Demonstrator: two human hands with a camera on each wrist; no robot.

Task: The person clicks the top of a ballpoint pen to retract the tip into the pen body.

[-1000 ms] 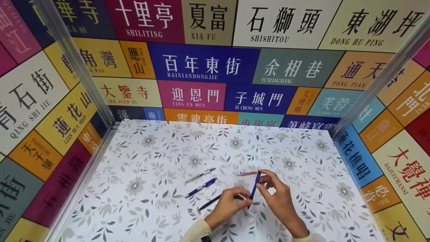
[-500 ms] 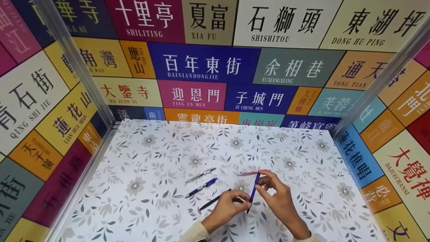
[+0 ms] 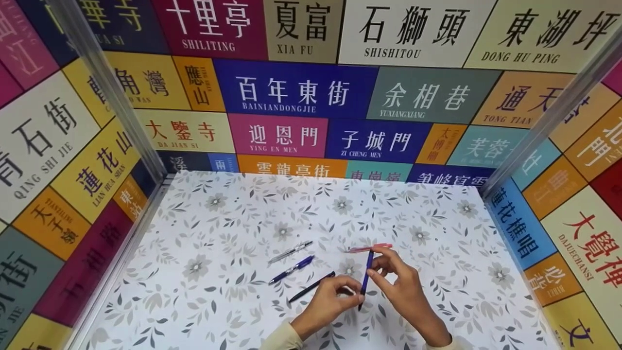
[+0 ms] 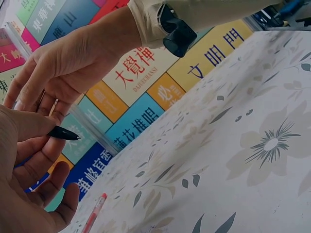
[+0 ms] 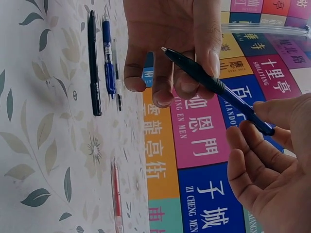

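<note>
A blue pen with a black grip section point(image 3: 367, 274) is held above the table between both hands. My left hand point(image 3: 333, 300) pinches it near its writing end between thumb and fingers. At the other end, the thumb and fingertips of my right hand point(image 3: 402, 287) hold the blue barrel. The right wrist view shows the pen point(image 5: 233, 99) slanting from one hand to the other, its metal point bare. In the left wrist view the black tip of the pen point(image 4: 65, 133) pokes out past the left thumb, while the rest is hidden behind the fingers.
Left of the hands lie a black pen point(image 3: 311, 288), a blue pen with a clear section point(image 3: 292, 270) and a clear pen point(image 3: 290, 253). A red pen point(image 3: 362, 250) lies behind the right hand. Printed panels point(image 3: 296, 90) wall in the floral-patterned table point(image 3: 233, 311).
The held pen has turned slightly more upright, its upper end shifting a little left with the right fingers. More of the red pen shows behind the right hand. Both hands keep their hold.
</note>
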